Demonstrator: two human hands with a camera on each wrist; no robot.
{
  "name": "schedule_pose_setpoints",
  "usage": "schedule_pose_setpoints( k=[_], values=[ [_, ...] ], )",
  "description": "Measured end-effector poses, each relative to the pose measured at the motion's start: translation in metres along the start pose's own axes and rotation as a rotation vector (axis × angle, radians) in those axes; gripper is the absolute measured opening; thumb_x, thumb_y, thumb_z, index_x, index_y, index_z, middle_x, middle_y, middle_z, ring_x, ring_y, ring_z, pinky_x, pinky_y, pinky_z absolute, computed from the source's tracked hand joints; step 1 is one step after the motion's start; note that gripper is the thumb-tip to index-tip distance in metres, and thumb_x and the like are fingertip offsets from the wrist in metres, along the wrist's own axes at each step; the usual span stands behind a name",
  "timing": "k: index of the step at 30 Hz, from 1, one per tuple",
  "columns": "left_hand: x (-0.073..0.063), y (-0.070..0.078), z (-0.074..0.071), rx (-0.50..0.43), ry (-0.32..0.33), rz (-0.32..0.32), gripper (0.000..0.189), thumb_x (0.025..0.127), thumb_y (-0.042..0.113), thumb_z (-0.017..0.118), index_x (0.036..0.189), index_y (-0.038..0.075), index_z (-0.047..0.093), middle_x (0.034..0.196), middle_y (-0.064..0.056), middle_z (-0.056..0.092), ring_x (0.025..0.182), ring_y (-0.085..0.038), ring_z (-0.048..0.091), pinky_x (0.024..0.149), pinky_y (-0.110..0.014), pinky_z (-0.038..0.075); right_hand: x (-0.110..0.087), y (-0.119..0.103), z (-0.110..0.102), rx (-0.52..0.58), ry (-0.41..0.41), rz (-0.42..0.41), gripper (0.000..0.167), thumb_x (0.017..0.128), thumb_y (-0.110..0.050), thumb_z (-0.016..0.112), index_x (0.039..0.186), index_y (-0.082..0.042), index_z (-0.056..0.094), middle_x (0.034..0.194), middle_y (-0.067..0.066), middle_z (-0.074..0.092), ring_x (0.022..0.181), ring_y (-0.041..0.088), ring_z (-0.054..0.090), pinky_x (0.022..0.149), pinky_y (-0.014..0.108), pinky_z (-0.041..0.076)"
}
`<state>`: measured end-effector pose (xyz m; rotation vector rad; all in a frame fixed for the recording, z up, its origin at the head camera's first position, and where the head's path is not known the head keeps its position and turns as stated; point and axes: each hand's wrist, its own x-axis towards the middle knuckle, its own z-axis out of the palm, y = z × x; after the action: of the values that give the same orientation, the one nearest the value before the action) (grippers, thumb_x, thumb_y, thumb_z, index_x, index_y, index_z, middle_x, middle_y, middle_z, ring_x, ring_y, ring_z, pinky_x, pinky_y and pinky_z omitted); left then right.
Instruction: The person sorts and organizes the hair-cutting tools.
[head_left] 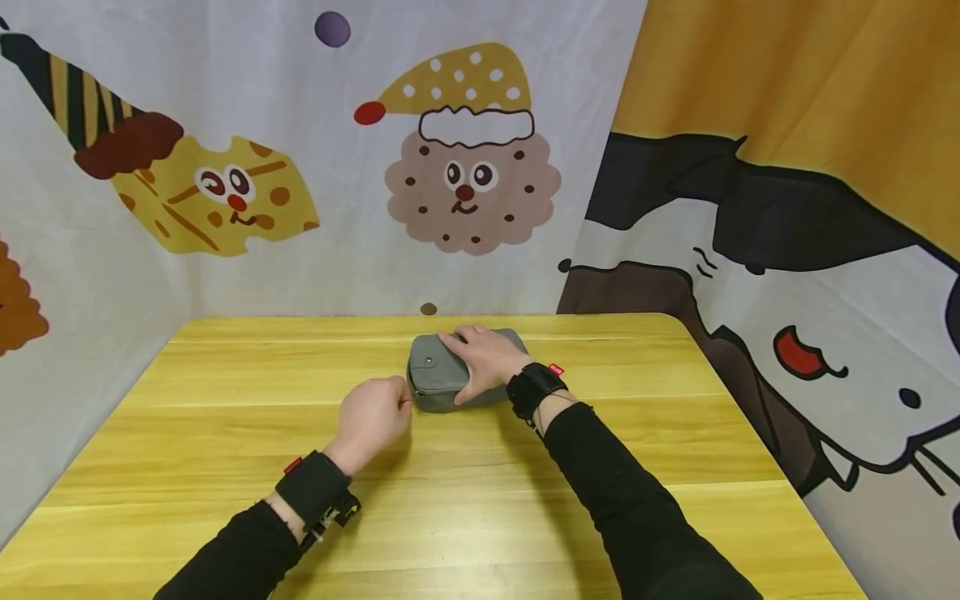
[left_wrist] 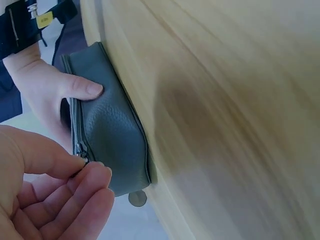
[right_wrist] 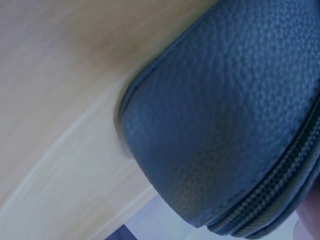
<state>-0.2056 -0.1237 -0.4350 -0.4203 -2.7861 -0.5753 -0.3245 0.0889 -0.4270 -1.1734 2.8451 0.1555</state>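
Note:
A grey pebbled-leather zip pouch [head_left: 438, 375] lies near the far edge of the table, with a small snap on its top flap. My right hand [head_left: 489, 360] grips it from above, the thumb on the near side and the fingers over the top. At the pouch's left end, my left hand [head_left: 373, 417] pinches the zipper pull [left_wrist: 82, 150] between thumb and forefinger. The zipper [right_wrist: 272, 187] runs along the upper edge of the side. In the right wrist view the pouch fills much of the picture, and most of the right hand is out of sight.
The wooden table [head_left: 465, 517] has a light yellow grain. Behind it hangs a white curtain [head_left: 345, 275] with cartoon food prints, and to the right is a cloth [head_left: 780, 75] in yellow, black and white. Both wrists wear black bands [head_left: 313, 487].

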Motion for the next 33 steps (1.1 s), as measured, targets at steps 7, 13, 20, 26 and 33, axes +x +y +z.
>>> schedule_pose_setpoints(
  k=[7, 13, 20, 26, 33],
  values=[
    [0.001, -0.009, -0.006, 0.022, 0.035, 0.013, 0.019, 0.084, 0.003, 0.069, 0.072, 0.014, 0.06, 0.062, 0.003, 0.054, 0.051, -0.013, 0.048, 0.046, -0.029, 0.038, 0.0, 0.0, 0.0, 0.015, -0.003, -0.004, 0.117, 0.072, -0.068, 0.076, 0.16, -0.019, 0.017, 0.153, 0.012, 0.033, 0.138, 0.028, 0.034, 0.111, 0.039, 0.036],
    [0.003, -0.015, -0.009, 0.026, 0.031, 0.007, 0.015, 0.084, 0.004, 0.068, 0.074, 0.014, 0.062, 0.063, 0.003, 0.056, 0.052, -0.013, 0.049, 0.046, -0.029, 0.039, 0.0, -0.001, 0.0, 0.025, 0.0, -0.004, 0.116, 0.073, -0.066, 0.077, 0.16, -0.019, 0.017, 0.154, 0.012, 0.033, 0.139, 0.028, 0.033, 0.112, 0.04, 0.035],
    [0.007, -0.02, -0.009, 0.029, 0.032, -0.017, 0.015, 0.085, 0.005, 0.068, 0.074, 0.014, 0.063, 0.063, 0.003, 0.056, 0.052, -0.014, 0.049, 0.047, -0.029, 0.039, 0.0, 0.0, 0.002, 0.014, 0.001, -0.003, 0.115, 0.073, -0.066, 0.077, 0.16, -0.019, 0.018, 0.154, 0.011, 0.033, 0.139, 0.028, 0.033, 0.111, 0.04, 0.036],
    [0.013, -0.024, -0.008, 0.022, 0.059, -0.027, 0.017, 0.083, 0.004, 0.067, 0.07, 0.012, 0.061, 0.059, 0.003, 0.054, 0.051, -0.014, 0.048, 0.045, -0.029, 0.038, -0.001, -0.002, -0.001, 0.008, 0.005, -0.003, 0.114, 0.073, -0.066, 0.077, 0.159, -0.018, 0.019, 0.153, 0.011, 0.034, 0.138, 0.027, 0.035, 0.111, 0.039, 0.036],
    [0.021, -0.026, -0.005, 0.039, 0.082, -0.039, 0.017, 0.083, 0.004, 0.068, 0.069, 0.012, 0.061, 0.059, 0.002, 0.055, 0.051, -0.015, 0.049, 0.044, -0.029, 0.039, -0.004, -0.003, -0.001, 0.016, 0.026, -0.021, 0.113, 0.073, -0.063, 0.079, 0.159, -0.016, 0.022, 0.151, 0.013, 0.037, 0.137, 0.028, 0.037, 0.11, 0.04, 0.037]
  ],
)
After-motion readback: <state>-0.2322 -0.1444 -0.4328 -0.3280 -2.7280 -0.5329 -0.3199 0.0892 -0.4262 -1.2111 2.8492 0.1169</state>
